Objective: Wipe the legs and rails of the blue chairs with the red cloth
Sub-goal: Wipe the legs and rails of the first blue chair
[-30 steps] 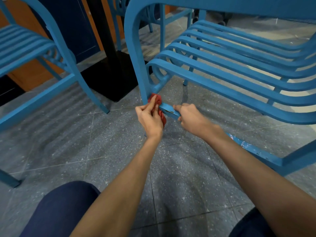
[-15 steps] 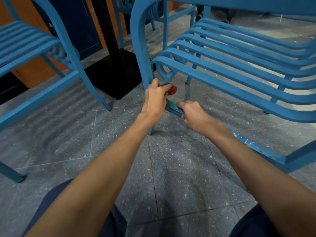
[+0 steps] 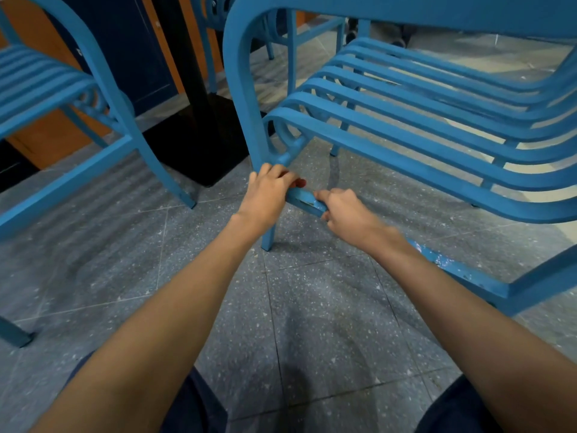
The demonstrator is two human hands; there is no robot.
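Mid-frame, the left hand [image 3: 267, 195] clutching the crumpled red cloth [image 3: 300, 183] has shifted up to wipe the blue metal chair leg [image 3: 249, 120], while the right hand [image 3: 345, 212] still grips the chipped blue rail [image 3: 307, 204].

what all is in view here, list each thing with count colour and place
blue chairs: three, blue slatted metal; one at right and nearest, one at left, one partly seen behind at top centre
lower rail: one, blue with chipped paint, low on the nearest chair's side
front leg: one, blue, nearest chair, joins the rail
red cloth: one, red, only a corner shows past the fingers where rail meets leg
table base: one, black, on the floor between the chairs
floor: grey speckled tiles
wall panels: dark blue and orange, top left
trousers: dark blue, bottom edge
left hand: one, holds the cloth at the rail's end
right hand: one, grips the rail beside it
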